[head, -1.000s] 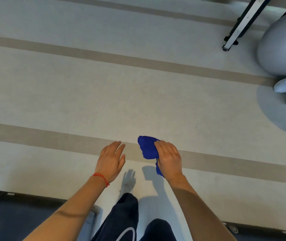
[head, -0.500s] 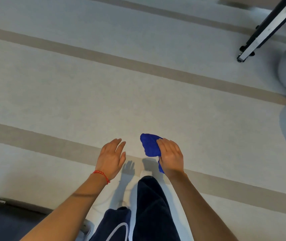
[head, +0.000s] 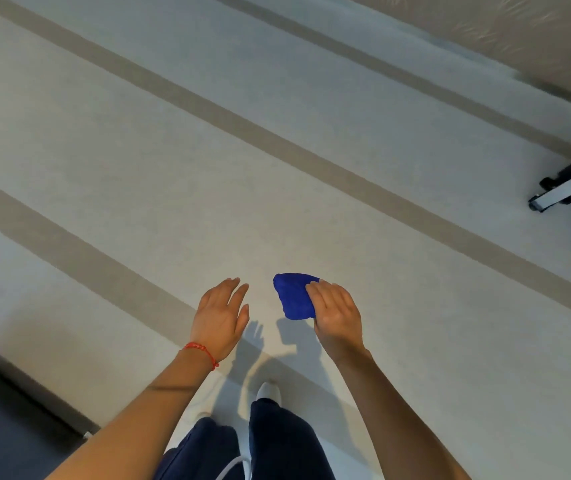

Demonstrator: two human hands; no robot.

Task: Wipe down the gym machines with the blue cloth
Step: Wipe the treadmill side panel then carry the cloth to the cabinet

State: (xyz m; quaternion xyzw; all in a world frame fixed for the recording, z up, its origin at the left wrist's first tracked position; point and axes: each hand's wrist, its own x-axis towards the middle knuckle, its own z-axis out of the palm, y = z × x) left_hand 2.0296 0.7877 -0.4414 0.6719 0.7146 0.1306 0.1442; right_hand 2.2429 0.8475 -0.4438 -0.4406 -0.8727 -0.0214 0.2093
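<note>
Right now my right hand [head: 337,315] clutches the bunched blue cloth [head: 292,295]. My left hand [head: 221,315] hangs relaxed, fingers straight. No writing is legible.

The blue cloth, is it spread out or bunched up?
Bunched up: the blue cloth is a compact wad gripped in the right hand.

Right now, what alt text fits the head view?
Seen from above, the right hand grips a bunched blue cloth over a pale striped floor; the left hand is open and holds nothing. A machine's foot shows at right.
</note>
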